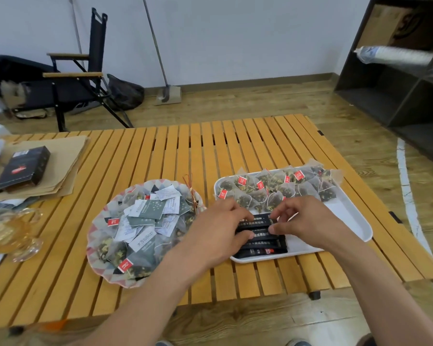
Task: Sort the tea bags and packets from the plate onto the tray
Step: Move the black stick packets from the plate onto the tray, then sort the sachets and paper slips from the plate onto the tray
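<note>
A patterned plate [98, 236] at the table's middle holds a heap of pyramid tea bags with red tags and several grey-and-white flat packets [149, 211]. To its right lies a white tray [355, 216]. Pyramid tea bags [273, 188] fill the tray's far half. Several black stick packets [263, 243] lie side by side in its near left part. My left hand [215, 233] rests on the left ends of the sticks. My right hand [308, 221] pinches the right end of the top stick between thumb and fingers.
A glass cup of tea [8, 233] stands at the table's left edge. A black box [23, 168] lies on brown paper at the far left. A folding chair [73, 78] and a dark shelf unit [398, 71] stand beyond the slatted wooden table [160, 151].
</note>
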Tool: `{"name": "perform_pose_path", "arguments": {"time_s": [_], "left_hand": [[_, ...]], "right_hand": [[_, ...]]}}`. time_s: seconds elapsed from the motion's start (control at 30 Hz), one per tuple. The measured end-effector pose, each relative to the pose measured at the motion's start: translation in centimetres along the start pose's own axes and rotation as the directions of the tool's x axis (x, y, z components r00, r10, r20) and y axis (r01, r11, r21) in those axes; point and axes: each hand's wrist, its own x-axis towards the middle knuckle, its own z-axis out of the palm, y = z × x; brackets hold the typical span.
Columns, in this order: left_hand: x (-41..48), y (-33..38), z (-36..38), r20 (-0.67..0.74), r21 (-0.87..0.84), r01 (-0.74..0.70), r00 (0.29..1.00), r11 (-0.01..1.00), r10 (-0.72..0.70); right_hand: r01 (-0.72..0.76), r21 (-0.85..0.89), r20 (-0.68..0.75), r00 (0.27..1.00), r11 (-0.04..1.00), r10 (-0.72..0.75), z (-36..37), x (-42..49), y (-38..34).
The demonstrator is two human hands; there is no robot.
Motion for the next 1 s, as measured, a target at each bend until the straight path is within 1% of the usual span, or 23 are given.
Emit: {"name": "perform_pose_path", "arguments": {"time_s": [0.07,0.13,0.2,0.27,0.33,0.37,0.43,0.47,0.6,0.7,0.83,1.0], "left_hand": [[-1.0,0.6,1.1,-0.034,0.075,-0.008,0.999,0.997,0.011],[-1.9,1.0,2.0,-0.062,0.111,0.015,0.998,0.994,-0.008],[-2.4,1.2,2.3,-0.092,0.114,0.037,0.995,0.993,-0.027],[-2.8,1.2,2.4,-0.101,0.092,0.064,0.993,0.994,-0.054],[-3.3,1.3,2.8,-0.075,0.074,0.093,0.993,0.993,-0.087],[-3.5,1.3,3.0,-0.059,0.085,0.099,0.994,0.992,-0.094],[-3.9,1.2,3.4,-0.054,0.115,0.09,0.995,0.989,-0.084],[-4.0,1.1,3.5,-0.055,0.115,0.088,0.995,0.99,-0.082],[-3.9,0.4,3.4,-0.051,0.089,0.104,0.994,0.991,-0.1],[-4.0,-0.2,2.9,-0.051,0.097,0.119,0.992,0.988,-0.114],[-4.1,-1.0,1.7,-0.061,0.038,0.14,0.989,0.989,-0.138],[-4.1,-1.6,0.6,-0.069,-0.023,0.162,0.984,0.986,-0.164]], "right_hand": [[0.043,-0.086,0.025,0.999,0.995,-0.041,0.4,0.1,0.0],[0.061,-0.112,0.024,0.998,0.992,-0.059,0.4,0.2,0.0],[0.075,-0.095,-0.04,0.996,0.993,-0.079,-0.2,0.1,0.1],[0.065,-0.09,-0.15,0.986,0.994,-0.078,-1.2,-0.2,0.5],[-0.006,-0.163,-0.234,0.972,0.987,-0.032,-2.1,-0.3,1.4],[-0.069,-0.224,-0.245,0.969,0.972,0.013,-2.3,-0.3,2.0],[-0.2,-0.328,-0.218,0.967,0.923,0.132,-2.3,-0.1,3.4],[-0.24,-0.372,-0.204,0.964,0.897,0.173,-2.0,-0.1,3.8],[-0.289,-0.514,-0.188,0.956,0.807,0.223,-0.9,0.0,3.5],[-0.299,-0.499,-0.188,0.954,0.814,0.235,-0.3,0.1,3.1],[-0.289,-0.487,-0.188,0.956,0.825,0.224,0.2,0.2,3.2],[-0.247,-0.502,-0.205,0.965,0.829,0.163,1.8,0.7,2.7]]}}
